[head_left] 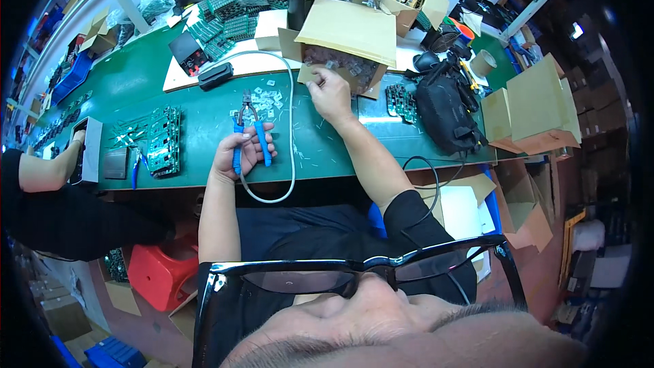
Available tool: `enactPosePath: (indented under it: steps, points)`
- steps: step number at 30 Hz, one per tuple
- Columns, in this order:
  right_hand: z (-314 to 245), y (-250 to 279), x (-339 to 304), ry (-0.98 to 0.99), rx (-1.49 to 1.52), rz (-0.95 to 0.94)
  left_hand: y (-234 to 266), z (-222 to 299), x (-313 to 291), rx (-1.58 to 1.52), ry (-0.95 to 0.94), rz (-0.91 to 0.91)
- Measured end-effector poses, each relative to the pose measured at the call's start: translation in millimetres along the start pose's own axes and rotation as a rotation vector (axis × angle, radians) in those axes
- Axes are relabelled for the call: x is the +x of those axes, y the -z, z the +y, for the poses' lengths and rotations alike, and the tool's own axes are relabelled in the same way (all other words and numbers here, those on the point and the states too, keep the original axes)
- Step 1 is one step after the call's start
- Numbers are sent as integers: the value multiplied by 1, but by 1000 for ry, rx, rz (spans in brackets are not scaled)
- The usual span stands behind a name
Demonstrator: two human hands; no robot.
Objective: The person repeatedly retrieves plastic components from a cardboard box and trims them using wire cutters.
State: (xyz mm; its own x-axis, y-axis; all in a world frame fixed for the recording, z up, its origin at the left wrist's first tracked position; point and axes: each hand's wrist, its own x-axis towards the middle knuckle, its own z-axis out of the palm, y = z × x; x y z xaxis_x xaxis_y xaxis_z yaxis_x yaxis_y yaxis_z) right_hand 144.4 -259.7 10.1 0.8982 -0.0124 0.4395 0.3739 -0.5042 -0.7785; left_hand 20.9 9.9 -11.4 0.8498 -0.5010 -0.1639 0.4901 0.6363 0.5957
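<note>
Pliers (261, 140), one pair, sit clasped in the left hand (249, 156); the right hand (332, 97), grip unclear, is at one carton's (354, 31) seven o'clock.

The head view looks down on a bench (204, 110).

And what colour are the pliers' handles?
The pliers' handles are blue, showing best in the head view.

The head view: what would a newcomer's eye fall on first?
The blue-handled pliers in the left hand probably stand out first, over the green table. Next comes the open cardboard box just beyond the right hand. A bright red stool sits at lower left.
</note>
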Motion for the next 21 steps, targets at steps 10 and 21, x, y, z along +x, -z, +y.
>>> enactPosePath:
  steps: [10,21]
  points:
    - [9,78,-31,22,-776,-271,5,-1,-2,-21,16,-44]
    - [35,81,-35,195,-792,-294,7,-2,-2,0,11,-64]
